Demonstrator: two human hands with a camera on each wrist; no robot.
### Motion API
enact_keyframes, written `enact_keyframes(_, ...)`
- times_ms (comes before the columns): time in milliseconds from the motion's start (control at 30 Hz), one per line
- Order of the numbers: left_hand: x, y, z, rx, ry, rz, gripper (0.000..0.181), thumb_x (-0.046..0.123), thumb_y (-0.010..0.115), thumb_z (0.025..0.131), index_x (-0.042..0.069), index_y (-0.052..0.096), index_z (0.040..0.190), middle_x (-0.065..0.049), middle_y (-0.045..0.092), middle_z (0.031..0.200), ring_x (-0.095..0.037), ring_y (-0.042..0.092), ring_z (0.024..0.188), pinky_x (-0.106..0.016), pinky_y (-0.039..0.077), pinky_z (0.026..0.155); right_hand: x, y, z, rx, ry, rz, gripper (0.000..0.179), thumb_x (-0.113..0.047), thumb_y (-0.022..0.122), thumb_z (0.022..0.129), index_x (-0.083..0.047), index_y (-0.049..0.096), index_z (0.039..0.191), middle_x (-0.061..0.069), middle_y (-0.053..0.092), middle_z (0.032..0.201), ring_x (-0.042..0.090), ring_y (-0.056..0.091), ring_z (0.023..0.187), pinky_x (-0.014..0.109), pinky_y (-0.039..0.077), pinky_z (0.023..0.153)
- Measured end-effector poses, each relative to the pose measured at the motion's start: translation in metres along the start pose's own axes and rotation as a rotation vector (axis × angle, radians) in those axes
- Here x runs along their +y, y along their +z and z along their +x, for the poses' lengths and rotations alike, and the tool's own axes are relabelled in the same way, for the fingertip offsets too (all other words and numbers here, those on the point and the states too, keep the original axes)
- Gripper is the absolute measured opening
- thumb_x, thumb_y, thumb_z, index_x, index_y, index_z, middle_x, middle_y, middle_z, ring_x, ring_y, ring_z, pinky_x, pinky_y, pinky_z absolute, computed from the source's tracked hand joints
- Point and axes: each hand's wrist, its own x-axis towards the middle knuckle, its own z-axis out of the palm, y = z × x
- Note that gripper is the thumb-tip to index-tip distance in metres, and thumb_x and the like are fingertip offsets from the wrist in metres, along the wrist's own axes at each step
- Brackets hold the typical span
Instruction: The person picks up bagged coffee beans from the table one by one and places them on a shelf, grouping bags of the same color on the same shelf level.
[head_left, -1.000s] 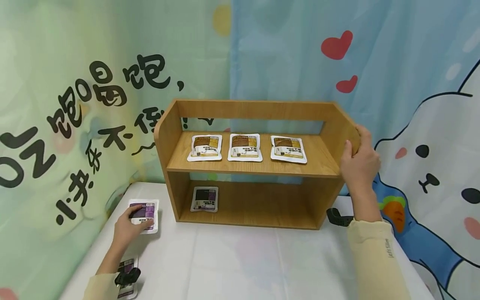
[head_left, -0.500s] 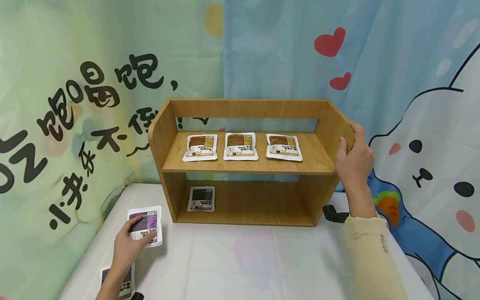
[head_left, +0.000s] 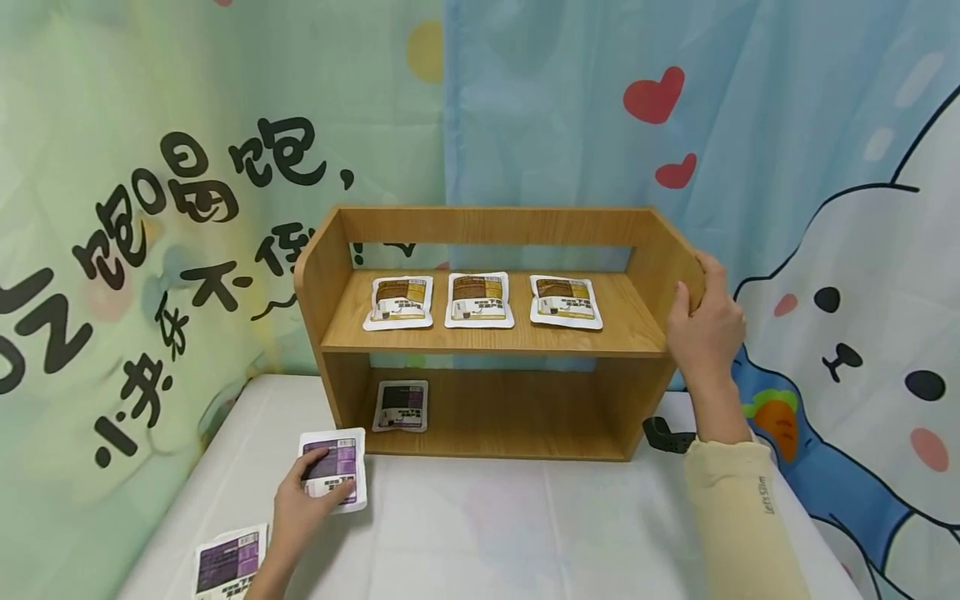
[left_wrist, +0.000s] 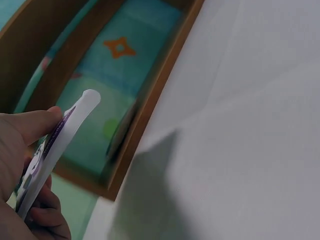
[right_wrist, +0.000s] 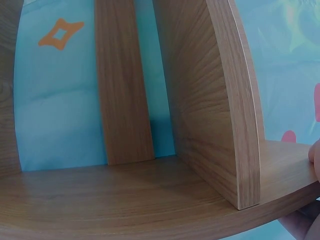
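My left hand (head_left: 303,510) pinches a white-and-purple food pouch (head_left: 341,458) just in front of the shelf's lower left corner. In the left wrist view the pouch (left_wrist: 55,147) is seen edge-on, thumb on one face and curled fingers behind it. My right hand (head_left: 707,333) grips the right side panel of the two-tier wooden shelf (head_left: 487,342); in the right wrist view its fingers (right_wrist: 314,155) show at the panel's edge. One purple pouch (head_left: 401,406) leans upright at the left of the lower tier. Three brown-and-gold pouches (head_left: 480,300) stand in a row on the upper tier.
More purple pouches (head_left: 231,563) lie on the white-covered table (head_left: 480,533) at the front left, partly behind the left forearm. Printed curtains (head_left: 540,108) hang close behind the shelf and along the left side.
My left hand has lifted the purple pouch and carried it rightward, toward the shelf's lower left corner. The pouches at the front left have come into fuller view. My right hand keeps its grip.
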Motion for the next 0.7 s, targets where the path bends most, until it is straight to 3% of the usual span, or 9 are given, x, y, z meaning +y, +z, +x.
enact_keyframes(433, 0.029, 0.079, 0.01, -0.072, 0.145, -0.051, 0.062, 0.015, 0.089, 0.068, 0.009, 0.062, 0.123, -0.022, 0.061, 0.119, -0.031, 0.059, 0.097, -0.045, 0.047, 0.081, 0.0, -0.004, 0.001, 0.009, 0.016, 0.01, 0.041, -0.023, 0.052, 0.1, -0.02, 0.046, 0.141, 0.024, 0.064, 0.115, 0.047, 0.064, 0.089, 0.058, 0.051, 0.072)
enact_keyframes(567, 0.04, 0.103, 0.016, -0.108, 0.2, -0.084, 0.061, 0.015, 0.089, 0.068, 0.01, 0.062, 0.122, -0.019, 0.063, 0.116, -0.028, 0.06, 0.095, -0.043, 0.047, 0.081, 0.0, -0.002, 0.001, 0.007, 0.011, 0.005, 0.042, -0.023, 0.052, 0.1, -0.019, 0.046, 0.141, 0.024, 0.063, 0.117, 0.047, 0.064, 0.09, 0.059, 0.051, 0.073)
enact_keyframes(700, 0.045, 0.123, 0.018, -0.122, 0.205, -0.09, 0.061, 0.017, 0.089, 0.066, 0.011, 0.063, 0.121, -0.016, 0.064, 0.115, -0.027, 0.06, 0.096, -0.043, 0.047, 0.082, 0.0, -0.001, 0.0, 0.002, -0.001, 0.011, 0.042, -0.023, 0.052, 0.1, -0.018, 0.046, 0.141, 0.025, 0.063, 0.116, 0.047, 0.063, 0.084, 0.058, 0.051, 0.069)
